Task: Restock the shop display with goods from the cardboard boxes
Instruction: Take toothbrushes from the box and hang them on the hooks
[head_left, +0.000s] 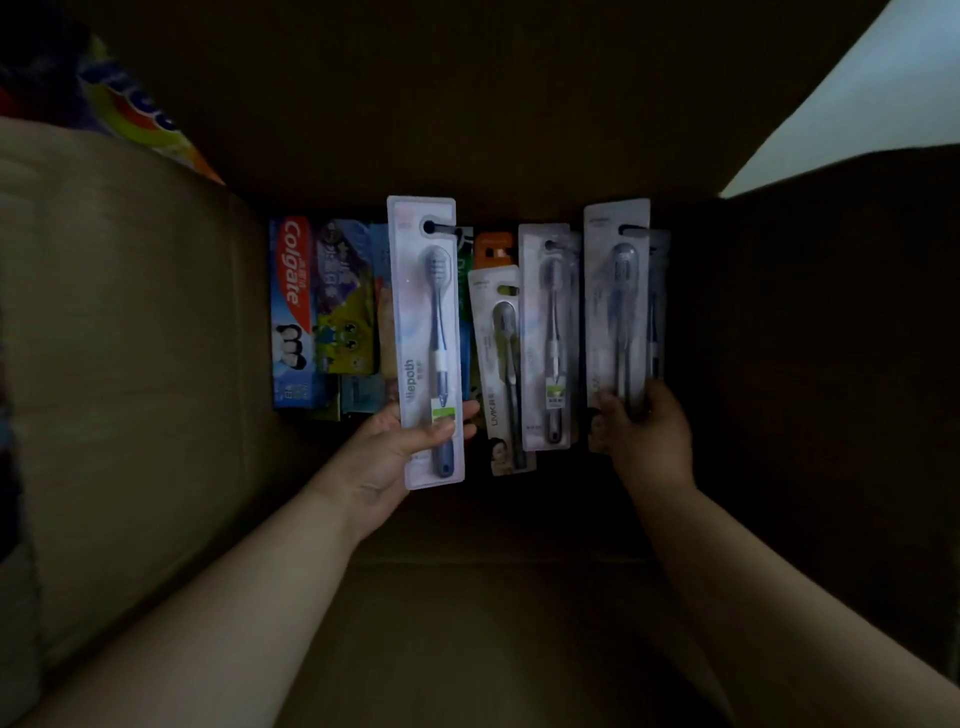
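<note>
I'm looking down into a dim cardboard box (467, 130). Left hand (400, 447) pinches a toothbrush blister pack (427, 332) by its lower end. Right hand (644, 431) grips another toothbrush pack (617, 301) (possibly two stacked, too dark to tell). More packs (550, 332) lie between them, Colgate toothpaste box (292, 312) at left; the box's right side is lost in shadow.
</note>
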